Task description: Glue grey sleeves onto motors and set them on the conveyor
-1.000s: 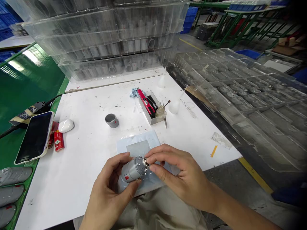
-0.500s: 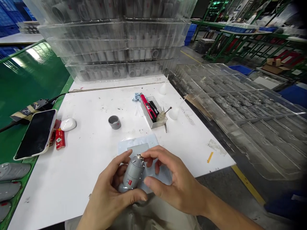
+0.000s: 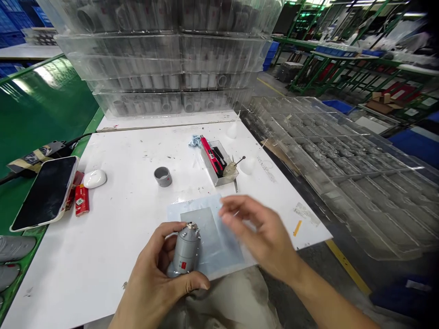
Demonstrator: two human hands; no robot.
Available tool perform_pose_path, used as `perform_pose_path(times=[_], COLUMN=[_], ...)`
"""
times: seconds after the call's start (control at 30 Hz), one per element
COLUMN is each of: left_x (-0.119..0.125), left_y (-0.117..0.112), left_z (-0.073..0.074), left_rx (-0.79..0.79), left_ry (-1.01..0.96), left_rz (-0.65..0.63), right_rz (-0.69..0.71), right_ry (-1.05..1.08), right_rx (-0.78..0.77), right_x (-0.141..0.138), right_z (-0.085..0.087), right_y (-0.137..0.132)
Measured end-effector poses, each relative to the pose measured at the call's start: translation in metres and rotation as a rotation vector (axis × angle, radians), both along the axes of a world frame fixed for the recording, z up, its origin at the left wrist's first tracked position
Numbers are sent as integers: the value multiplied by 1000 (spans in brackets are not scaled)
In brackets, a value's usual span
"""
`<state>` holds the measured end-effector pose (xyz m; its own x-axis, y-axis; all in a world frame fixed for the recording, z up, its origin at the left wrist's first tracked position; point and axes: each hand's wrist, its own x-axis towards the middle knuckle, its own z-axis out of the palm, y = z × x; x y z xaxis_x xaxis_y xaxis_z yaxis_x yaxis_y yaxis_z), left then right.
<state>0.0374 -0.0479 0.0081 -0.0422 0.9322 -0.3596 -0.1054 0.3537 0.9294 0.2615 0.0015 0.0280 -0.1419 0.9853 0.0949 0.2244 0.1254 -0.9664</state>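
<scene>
A grey cylindrical part [image 3: 187, 249] with a red mark on its side and a small metal stub on top stands nearly upright, tilted slightly. My left hand [image 3: 159, 269] is closed around it, thumb across the lower front and a fingertip near the top. Apart from it, to the right, my right hand [image 3: 264, 235] is raised over the edge of a pale blue sheet [image 3: 222, 246]. Its fingers are stretched out, a little blurred, and nothing shows in them. On the sheet lies a grey rectangular plate [image 3: 206, 224], partly hidden behind the cylindrical part.
A short grey ring [image 3: 163, 177] sits on the white table [image 3: 116, 242]. Beyond it, a small box [image 3: 221, 180] holds a red-handled tool [image 3: 211, 155]. A phone [image 3: 44, 192] lies at left. Clear trays [image 3: 137, 103] of grey parts are stacked behind; another tray [image 3: 343, 173] is at right.
My right hand has come off the top of the cylindrical part and moved up and right. My left hand still holds the part, now slightly further left, and more of the blue sheet shows.
</scene>
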Motion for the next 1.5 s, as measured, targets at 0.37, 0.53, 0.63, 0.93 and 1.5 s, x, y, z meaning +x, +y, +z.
perform_pose_path(times=[0.37, 0.53, 0.63, 0.93, 1.5], left_x=[4, 5, 1, 0, 4], left_y=[3, 5, 6, 5, 5], left_z=[-8, -9, -16, -18, -9], left_rx=[138, 146, 160, 193, 143], left_ry=[24, -11, 27, 80, 82], left_rz=[186, 134, 80, 57, 83], right_rz=[-338, -537, -635, -231, -133], right_ry=[-364, -341, -165, -58, -117], right_rx=[296, 622, 594, 403, 379], right_x=[30, 31, 12, -32, -33], right_z=[16, 42, 54, 38, 28], right_y=[89, 74, 40, -13, -6])
